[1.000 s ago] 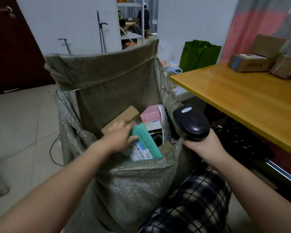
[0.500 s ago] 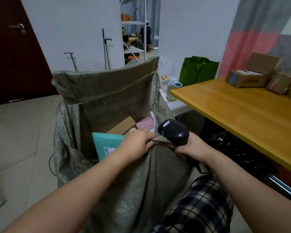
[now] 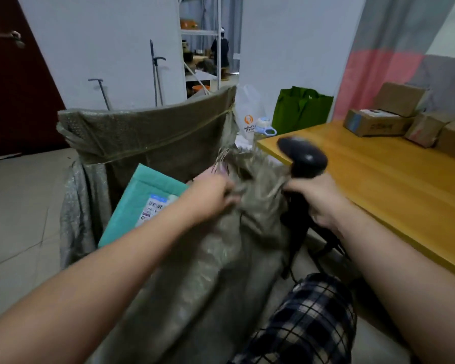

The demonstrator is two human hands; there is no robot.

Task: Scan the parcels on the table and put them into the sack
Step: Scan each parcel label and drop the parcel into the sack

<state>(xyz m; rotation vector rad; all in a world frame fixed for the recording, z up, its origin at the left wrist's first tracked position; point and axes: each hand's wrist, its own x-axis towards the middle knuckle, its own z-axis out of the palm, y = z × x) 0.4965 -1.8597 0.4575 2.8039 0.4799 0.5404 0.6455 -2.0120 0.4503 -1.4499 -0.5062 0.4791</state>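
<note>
Sack [image 3: 208, 271] stands right in front of me, its near rim bunched in my left hand [image 3: 210, 195], fingers [image 3: 225, 190] curled tight round the weave. My right hand [image 3: 318, 200] grips the black scanner [image 3: 302, 156] by its handle, just beside that rim. A teal parcel [image 3: 142, 195] leans tilted inside the sack. Further off to my right, cardboard boxes [image 3: 376, 124] sit at the far end of the counter [image 3: 378, 185].

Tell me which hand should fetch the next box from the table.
Left, probably. The right hand is wrapped round the scanner, while the left hand only grips the sack rim and can let go, though the boxes sit far right on the table.
</note>
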